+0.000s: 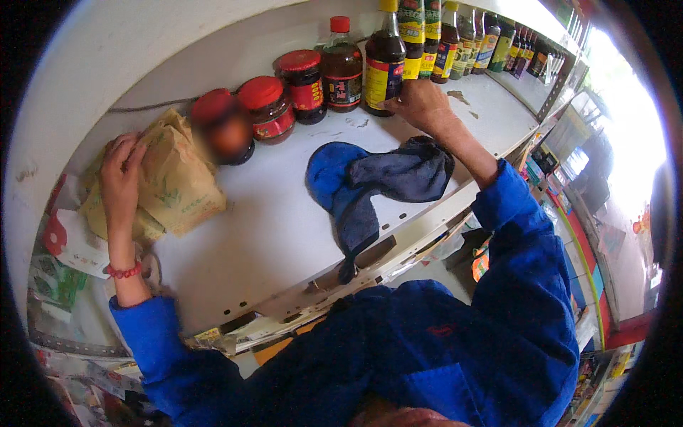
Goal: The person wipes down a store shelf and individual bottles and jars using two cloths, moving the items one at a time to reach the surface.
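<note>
At the left end of a white metal shelf (256, 229), my left hand (121, 165) grips crumpled brown paper bags (179, 181); its fingertips are partly hidden among the folds. My right hand (424, 104) is at the back of the shelf, around the lower part of a dark sauce bottle (381, 74) with a yellow cap. The thumb lies across the bottle's label, and the other fingers are mostly hidden. Between my arms lies a crumpled blue and dark grey cloth (373, 176), one end hanging over the front edge.
Red-lidded jars (267, 112) and a red-capped bottle (341, 69) line the back wall, one jar blurred. Several more sauce bottles (485, 48) continue to the right. A white box (80, 240) stands beside the bags. Lower shelves with packaged goods sit below the front edge.
</note>
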A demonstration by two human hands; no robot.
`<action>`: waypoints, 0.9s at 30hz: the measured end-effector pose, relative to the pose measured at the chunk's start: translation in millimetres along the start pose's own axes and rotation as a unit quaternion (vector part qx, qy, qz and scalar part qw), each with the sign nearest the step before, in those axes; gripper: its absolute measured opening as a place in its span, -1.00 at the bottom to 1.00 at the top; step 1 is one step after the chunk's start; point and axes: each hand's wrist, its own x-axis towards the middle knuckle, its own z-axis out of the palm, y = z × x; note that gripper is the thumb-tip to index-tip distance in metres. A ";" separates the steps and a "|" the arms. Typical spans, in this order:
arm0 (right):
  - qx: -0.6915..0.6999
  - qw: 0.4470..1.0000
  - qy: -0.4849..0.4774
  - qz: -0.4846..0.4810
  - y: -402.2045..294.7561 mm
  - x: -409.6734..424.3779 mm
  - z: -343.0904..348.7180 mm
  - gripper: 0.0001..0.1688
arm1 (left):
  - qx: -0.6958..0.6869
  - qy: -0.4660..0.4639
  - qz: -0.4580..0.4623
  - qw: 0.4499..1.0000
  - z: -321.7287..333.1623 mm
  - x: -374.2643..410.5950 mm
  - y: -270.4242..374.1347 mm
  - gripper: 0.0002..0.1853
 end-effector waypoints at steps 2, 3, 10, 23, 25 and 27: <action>0.022 0.999 -0.012 0.022 -0.1 3.1 5.8 -0.39 | 0.008 -0.001 0.002 1.000 -1.0 0.8 -0.3 -0.73; 0.026 0.999 -0.009 0.022 1.2 2.2 5.6 -0.37 | 0.010 -0.004 0.002 1.000 -1.4 2.0 -0.2 -0.73; 0.052 0.997 -0.045 0.046 -6.4 10.5 -1.2 -0.30 | 0.006 -0.009 -0.008 1.000 -7.6 -0.7 10.7 -0.72; 0.054 0.994 0.095 -0.013 16.8 38.3 46.3 -0.25 | 0.002 -0.005 -0.020 1.000 -6.6 0.4 18.0 -0.72; 0.062 0.996 0.060 0.008 16.9 36.8 38.9 -0.27 | -0.014 -0.007 -0.012 1.000 -3.1 3.2 16.2 -0.71; 0.097 0.995 -0.005 0.004 9.8 40.4 31.3 -0.30 | -0.022 -0.001 -0.018 1.000 -3.6 -2.2 9.0 -0.71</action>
